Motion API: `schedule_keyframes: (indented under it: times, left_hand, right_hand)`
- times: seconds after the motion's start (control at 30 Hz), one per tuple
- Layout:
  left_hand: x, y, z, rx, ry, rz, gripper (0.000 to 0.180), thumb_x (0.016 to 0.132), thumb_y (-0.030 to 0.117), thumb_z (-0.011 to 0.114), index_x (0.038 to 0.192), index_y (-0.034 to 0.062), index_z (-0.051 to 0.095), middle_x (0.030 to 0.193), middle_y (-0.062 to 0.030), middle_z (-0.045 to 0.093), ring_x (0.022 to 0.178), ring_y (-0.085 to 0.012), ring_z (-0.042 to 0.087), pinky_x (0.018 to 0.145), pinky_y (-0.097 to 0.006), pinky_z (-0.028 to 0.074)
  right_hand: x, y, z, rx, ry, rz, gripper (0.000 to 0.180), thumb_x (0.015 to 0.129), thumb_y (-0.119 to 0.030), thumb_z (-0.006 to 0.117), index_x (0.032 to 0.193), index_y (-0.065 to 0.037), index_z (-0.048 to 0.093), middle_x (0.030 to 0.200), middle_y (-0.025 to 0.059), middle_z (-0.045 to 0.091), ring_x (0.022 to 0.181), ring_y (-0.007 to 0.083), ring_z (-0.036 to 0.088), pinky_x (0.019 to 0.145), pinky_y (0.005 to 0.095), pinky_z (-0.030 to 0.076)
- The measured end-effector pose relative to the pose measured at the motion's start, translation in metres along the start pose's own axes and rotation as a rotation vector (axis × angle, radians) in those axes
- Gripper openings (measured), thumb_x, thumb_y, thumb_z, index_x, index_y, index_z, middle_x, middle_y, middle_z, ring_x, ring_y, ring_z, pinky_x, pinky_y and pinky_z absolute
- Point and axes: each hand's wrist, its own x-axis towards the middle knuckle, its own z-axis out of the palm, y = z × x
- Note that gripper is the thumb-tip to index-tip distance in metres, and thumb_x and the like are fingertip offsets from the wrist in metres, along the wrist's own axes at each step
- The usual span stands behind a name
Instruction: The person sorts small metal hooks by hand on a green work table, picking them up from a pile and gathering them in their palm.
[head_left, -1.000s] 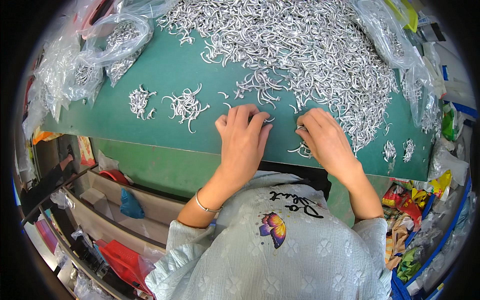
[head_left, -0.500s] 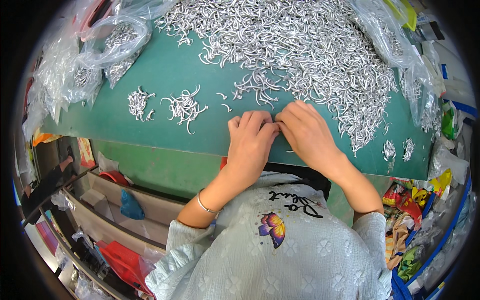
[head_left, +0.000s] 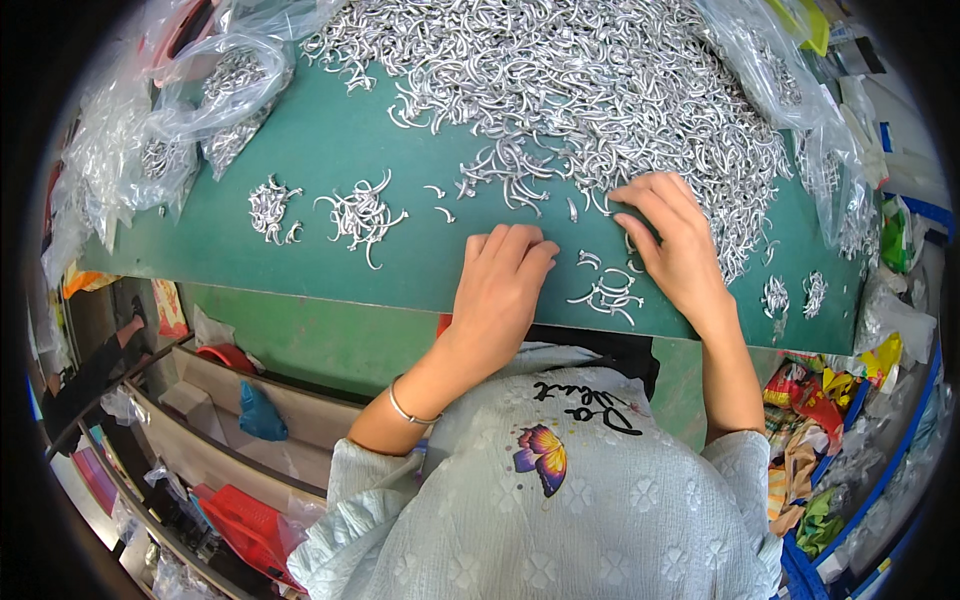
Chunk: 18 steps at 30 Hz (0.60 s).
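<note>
Small curved silver metal pieces, each with a thicker end, form a large pile [head_left: 560, 90] across the far and right part of the green table [head_left: 250, 235]. My left hand [head_left: 500, 280] rests near the table's front edge, its fingers curled together; whatever they hold, if anything, is hidden. At the pile's near edge is my right hand [head_left: 675, 245], thumb apart from its fingers, fingertips beside a curved piece. A few loose curved pieces [head_left: 610, 297] lie between my hands, close to the front edge.
Left of my hands are two small heaps, one compact [head_left: 270, 208] and one spread [head_left: 362, 218]. Two smaller clusters [head_left: 775, 295] lie at the right. Clear plastic bags [head_left: 235, 85] of pieces stand at far left and far right. A drawer-like tray [head_left: 280, 440] is below left.
My right hand has parted from my left and moved right to the pile's edge. Loose pieces near the front edge, hidden before, now show. My left hand has barely moved.
</note>
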Motion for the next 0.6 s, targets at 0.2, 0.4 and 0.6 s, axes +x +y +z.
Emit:
schedule_keyframes:
  times: [0.2,0.4,0.6]
  left_hand:
    - [-0.002,0.000,-0.004,0.023,0.032,-0.017,0.021,0.074,0.000,0.066,0.094,0.0036,0.061,0.090,-0.0060,0.055,0.080,-0.0226,0.052,0.072,-0.034,0.035]
    - [0.003,0.002,0.004,0.054,0.073,-0.075,0.020,0.074,0.001,0.067,0.093,0.0043,0.062,0.090,-0.0051,0.055,0.081,-0.0216,0.052,0.073,-0.033,0.034]
    - [0.000,0.000,0.000,0.035,0.075,-0.061,0.020,0.072,0.000,0.067,0.091,0.0043,0.062,0.090,-0.0050,0.056,0.081,-0.0220,0.053,0.072,-0.033,0.035]
  right_hand:
    - [-0.005,-0.003,-0.006,-0.092,-0.145,0.039,0.017,0.073,-0.004,0.067,0.089,-0.004,0.058,0.089,0.0075,0.053,0.087,0.0265,0.050,0.077,0.0363,0.040]
    - [0.008,-0.016,0.015,-0.166,0.015,-0.019,0.017,0.074,-0.009,0.068,0.086,-0.004,0.058,0.086,0.0073,0.051,0.084,0.0251,0.049,0.072,0.0351,0.038]
    - [0.006,-0.024,0.032,-0.344,0.022,0.032,0.013,0.075,-0.011,0.065,0.077,-0.006,0.053,0.079,0.0072,0.047,0.082,0.0248,0.047,0.069,0.0354,0.036]
